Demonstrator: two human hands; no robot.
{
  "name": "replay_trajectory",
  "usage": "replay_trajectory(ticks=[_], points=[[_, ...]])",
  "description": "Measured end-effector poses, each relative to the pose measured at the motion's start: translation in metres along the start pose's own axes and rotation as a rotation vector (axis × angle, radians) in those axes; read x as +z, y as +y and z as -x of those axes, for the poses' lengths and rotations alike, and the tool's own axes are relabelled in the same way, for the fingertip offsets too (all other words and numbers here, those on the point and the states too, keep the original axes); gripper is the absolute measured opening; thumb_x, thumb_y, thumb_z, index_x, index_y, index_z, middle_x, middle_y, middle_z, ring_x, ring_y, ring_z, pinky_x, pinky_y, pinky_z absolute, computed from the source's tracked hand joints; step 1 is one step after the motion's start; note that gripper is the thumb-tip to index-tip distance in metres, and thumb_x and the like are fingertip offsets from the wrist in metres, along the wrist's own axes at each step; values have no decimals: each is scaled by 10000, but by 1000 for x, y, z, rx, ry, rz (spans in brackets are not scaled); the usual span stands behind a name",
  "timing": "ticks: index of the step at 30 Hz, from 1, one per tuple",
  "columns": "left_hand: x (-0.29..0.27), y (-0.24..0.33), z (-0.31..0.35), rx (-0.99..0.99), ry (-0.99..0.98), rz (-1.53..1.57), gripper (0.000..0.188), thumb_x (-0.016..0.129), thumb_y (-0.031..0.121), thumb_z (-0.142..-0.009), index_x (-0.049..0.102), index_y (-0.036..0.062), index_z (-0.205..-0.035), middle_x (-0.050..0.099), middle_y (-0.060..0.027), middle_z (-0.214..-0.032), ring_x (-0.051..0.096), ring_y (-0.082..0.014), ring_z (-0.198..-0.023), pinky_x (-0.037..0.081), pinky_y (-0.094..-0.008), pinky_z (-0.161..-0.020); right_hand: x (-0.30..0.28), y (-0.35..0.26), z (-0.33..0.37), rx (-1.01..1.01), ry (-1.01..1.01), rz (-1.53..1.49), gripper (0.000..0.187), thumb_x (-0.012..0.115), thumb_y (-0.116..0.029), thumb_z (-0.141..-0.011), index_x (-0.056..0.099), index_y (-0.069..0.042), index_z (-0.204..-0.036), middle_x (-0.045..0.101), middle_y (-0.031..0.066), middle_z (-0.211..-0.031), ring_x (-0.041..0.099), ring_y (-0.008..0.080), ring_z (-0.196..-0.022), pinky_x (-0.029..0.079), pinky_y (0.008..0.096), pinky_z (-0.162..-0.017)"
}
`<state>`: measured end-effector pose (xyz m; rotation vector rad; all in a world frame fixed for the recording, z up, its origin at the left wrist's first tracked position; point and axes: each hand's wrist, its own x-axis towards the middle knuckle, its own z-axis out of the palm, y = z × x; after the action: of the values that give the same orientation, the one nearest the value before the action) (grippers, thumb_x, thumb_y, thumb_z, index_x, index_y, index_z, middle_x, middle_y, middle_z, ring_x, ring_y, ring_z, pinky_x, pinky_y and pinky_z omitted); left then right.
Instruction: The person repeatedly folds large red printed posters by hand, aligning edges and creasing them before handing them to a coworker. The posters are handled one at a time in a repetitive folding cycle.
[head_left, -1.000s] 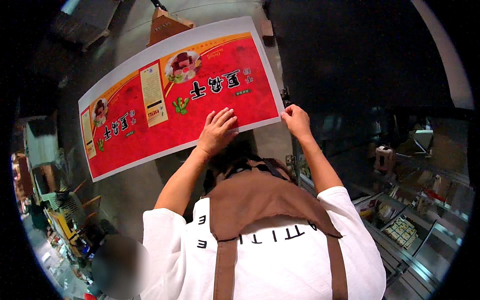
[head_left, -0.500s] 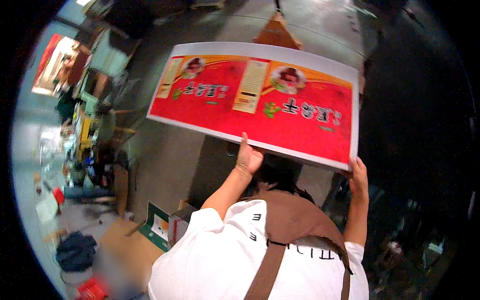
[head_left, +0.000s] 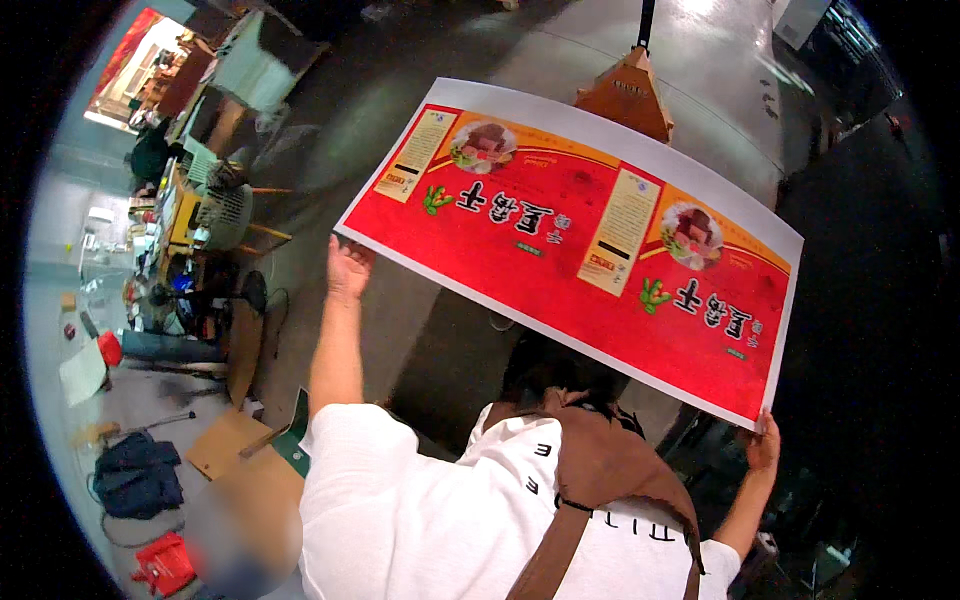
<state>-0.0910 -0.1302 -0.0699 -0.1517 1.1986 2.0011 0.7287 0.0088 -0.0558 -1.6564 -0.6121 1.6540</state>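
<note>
Hands (head_left: 348, 268) — on red printed sheet (head_left: 580, 250)

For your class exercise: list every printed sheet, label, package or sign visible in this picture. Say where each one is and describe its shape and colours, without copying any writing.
Large printed sheet: held up at centre, long rectangle, red with white border and orange band.
Cream label panels: on the sheet, narrow upright rectangles.
Round food pictures: near the sheet's top edge.
Flat cardboard piece: on the floor, lower left, brown.

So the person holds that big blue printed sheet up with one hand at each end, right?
Not quite: the head view shows the printed sheet is red with a white border, not blue. The left hand and right hand do hold it, one at each end.
</note>
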Motion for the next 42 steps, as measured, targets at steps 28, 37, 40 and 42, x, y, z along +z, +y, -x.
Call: replay_trajectory(ticks=[28,37,40,42], points=[[128,129,-65,-692,-584,-1316,528,635,305,-783,456,22,-1192,596,-94,-1046,573,-187,-930,467,-344,-789,137,-115,57,-10,83,471,465,546,-412,-815,503,-17,-1056,623,74,-818,615,176,-660,489,301,-519],[237,-13,-97,-565,-805,-947,385,518,338,-854,545,17,-1064,636,-120,-914,627,-203,-802,484,-302,-738,271,-144,-38,-161,-108,261,452,540,-366,-801,492,-27,-1096,612,64,-850,603,156,-676,485,265,-525],[255,-49,-98,-551,-775,-1079,375,512,372,-855,591,27,-978,652,-116,-858,637,-190,-790,482,-288,-706,311,-126,-65,-157,-224,397,450,556,-394,-794,502,-37,-1062,606,62,-797,594,129,-600,479,243,-484],[272,-51,-86,-552,-768,-1143,378,516,380,-852,590,30,-973,652,-118,-852,639,-194,-794,482,-296,-706,333,-126,-63,-174,-283,442,446,565,-401,-787,507,-43,-1047,603,55,-779,589,129,-582,484,242,-484]])
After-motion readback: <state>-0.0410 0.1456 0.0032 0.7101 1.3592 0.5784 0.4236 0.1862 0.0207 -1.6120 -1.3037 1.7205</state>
